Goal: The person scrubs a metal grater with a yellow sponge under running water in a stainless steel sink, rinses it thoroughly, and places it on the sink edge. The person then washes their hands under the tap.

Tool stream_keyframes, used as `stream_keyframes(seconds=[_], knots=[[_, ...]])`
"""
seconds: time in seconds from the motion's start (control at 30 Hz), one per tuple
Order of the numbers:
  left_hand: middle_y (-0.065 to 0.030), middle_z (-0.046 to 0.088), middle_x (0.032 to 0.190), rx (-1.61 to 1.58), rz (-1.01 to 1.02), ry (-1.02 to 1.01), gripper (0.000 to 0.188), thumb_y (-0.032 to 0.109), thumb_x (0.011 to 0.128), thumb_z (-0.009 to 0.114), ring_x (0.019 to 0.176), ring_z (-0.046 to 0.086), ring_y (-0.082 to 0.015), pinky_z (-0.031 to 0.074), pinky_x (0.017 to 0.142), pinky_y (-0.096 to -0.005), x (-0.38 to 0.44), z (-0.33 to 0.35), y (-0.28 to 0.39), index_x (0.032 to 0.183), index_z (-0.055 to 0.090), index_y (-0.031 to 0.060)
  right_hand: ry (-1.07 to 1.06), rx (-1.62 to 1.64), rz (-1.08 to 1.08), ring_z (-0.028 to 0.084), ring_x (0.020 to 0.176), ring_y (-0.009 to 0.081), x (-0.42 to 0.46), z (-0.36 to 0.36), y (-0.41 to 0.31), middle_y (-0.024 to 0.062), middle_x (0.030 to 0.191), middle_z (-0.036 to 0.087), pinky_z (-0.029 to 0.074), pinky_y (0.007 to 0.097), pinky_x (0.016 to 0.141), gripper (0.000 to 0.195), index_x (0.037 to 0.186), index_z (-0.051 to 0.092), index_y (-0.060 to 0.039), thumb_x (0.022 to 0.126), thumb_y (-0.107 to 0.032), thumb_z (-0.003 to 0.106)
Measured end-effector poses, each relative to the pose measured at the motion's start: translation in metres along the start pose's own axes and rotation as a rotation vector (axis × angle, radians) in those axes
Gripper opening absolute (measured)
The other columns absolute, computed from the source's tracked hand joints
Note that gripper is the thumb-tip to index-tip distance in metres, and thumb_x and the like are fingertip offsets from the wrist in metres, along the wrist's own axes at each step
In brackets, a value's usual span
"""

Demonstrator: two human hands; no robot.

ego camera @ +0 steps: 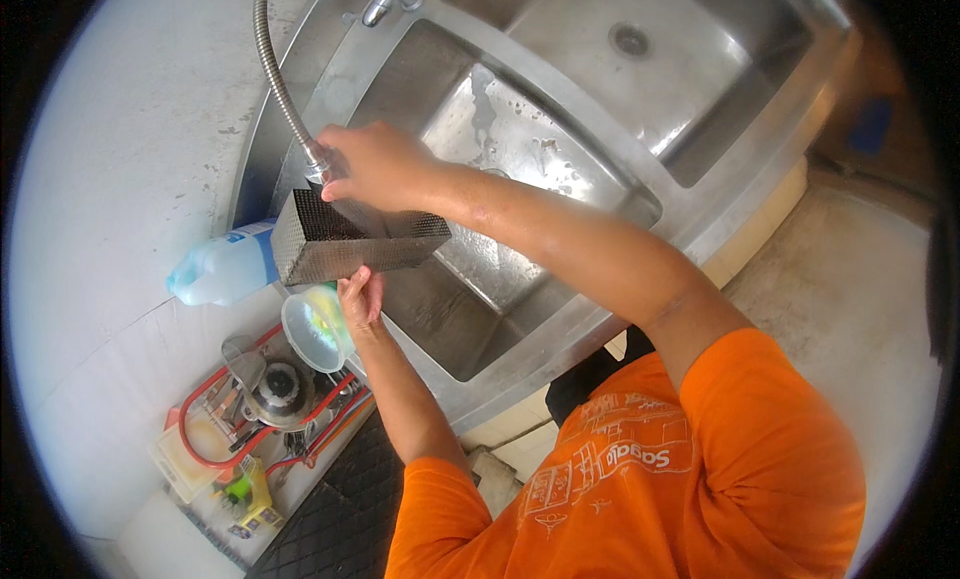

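Note:
My right hand [379, 162] grips the end of a flexible metal sprayer hose [274, 68], just above the open top of a perforated metal box [360, 256]. Its fingers partly cover the sprayer head. From below and in front, my left hand [363, 297] holds the box, with the thumb against its side. The box is tilted over the left corner of a stainless steel sink basin [480, 271]. The basin's floor is wet, with droplets and a streak of water. Part of the box's inside is hidden by my right hand.
A second basin [577, 46] with a drain lies beyond, and a tap [379, 5] at the back. Left of the box are a large plastic jug [225, 267] and a clear tub [319, 331] with something yellow-green. Lower left, a shelf holds a red hose [199, 451], a pot lid [281, 391] and utensils.

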State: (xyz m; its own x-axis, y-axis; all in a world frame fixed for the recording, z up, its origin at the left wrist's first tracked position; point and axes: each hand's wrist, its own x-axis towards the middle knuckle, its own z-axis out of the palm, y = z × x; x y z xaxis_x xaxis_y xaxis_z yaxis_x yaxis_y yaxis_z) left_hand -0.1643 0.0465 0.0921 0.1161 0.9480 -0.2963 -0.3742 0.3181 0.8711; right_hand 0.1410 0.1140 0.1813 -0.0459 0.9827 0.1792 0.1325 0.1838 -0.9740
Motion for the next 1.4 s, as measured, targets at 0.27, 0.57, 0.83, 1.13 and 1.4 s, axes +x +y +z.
stream_keyframes(seconds=[0.27, 0.57, 0.83, 1.13, 1.4], knots=[[-0.0076, 0.056, 0.127, 0.204, -0.039, 0.091, 0.064, -0.008, 0.078, 0.073, 0.117, 0.054, -0.0233, 0.038, 0.108, -0.0401, -0.020, 0.040, 0.037, 0.135, 0.047, 0.0039, 0.038, -0.046, 0.003, 0.069, 0.094, 0.0341, 0.000, 0.005, 0.007, 0.0090, 0.094, 0.073, 0.052, 0.0445, 0.081, 0.044, 0.110, 0.060, -0.0096, 0.078, -0.031, 0.081], [-0.0107, 0.050, 0.137, 0.348, -0.059, 0.198, 0.077, 0.003, 0.077, 0.081, 0.125, 0.050, -0.0276, 0.039, 0.108, -0.0432, -0.022, 0.091, 0.063, 0.142, 0.040, 0.0034, -0.008, 0.121, -0.015, 0.068, 0.095, 0.0358, -0.002, -0.002, 0.020, 0.0128, 0.096, 0.072, 0.052, 0.0442, 0.083, 0.042, 0.115, 0.061, -0.0109, 0.081, -0.030, 0.078], [-0.0205, 0.053, 0.132, 1.047, 0.144, 0.650, 0.095, 0.021, 0.069, 0.093, 0.118, 0.054, -0.0289, 0.042, 0.105, -0.0380, -0.029, 0.093, 0.018, 0.141, 0.038, -0.0059, -0.021, -0.013, 0.193, 0.068, 0.095, 0.0339, -0.030, 0.043, 0.111, 0.0166, 0.100, 0.071, 0.052, 0.0435, 0.085, 0.033, 0.111, 0.064, -0.0020, 0.088, -0.025, 0.070], [-0.0241, 0.054, 0.127, 0.730, 0.080, 0.889, 0.097, 0.024, 0.065, 0.093, 0.116, 0.054, -0.0302, 0.043, 0.103, -0.0396, -0.027, 0.091, -0.029, 0.136, 0.037, -0.0091, -0.221, 0.965, 0.624, 0.058, 0.059, 0.0130, -0.004, 0.102, 0.115, 0.0042, 0.077, 0.068, 0.046, 0.0303, 0.055, 0.023, 0.088, 0.071, -0.0051, 0.093, -0.028, 0.067], [-0.0288, 0.046, 0.135, 0.405, -0.097, 0.844, 0.110, 0.025, 0.063, 0.093, 0.119, 0.053, -0.0374, 0.045, 0.102, -0.0438, -0.049, 0.110, -0.014, 0.143, 0.024, -0.0059, -0.501, -0.428, 0.337, 0.066, 0.072, 0.0346, -0.061, 0.037, 0.172, 0.0242, 0.078, 0.067, 0.050, 0.0462, 0.068, 0.042, 0.084, 0.069, 0.0064, 0.091, -0.034, 0.062]])
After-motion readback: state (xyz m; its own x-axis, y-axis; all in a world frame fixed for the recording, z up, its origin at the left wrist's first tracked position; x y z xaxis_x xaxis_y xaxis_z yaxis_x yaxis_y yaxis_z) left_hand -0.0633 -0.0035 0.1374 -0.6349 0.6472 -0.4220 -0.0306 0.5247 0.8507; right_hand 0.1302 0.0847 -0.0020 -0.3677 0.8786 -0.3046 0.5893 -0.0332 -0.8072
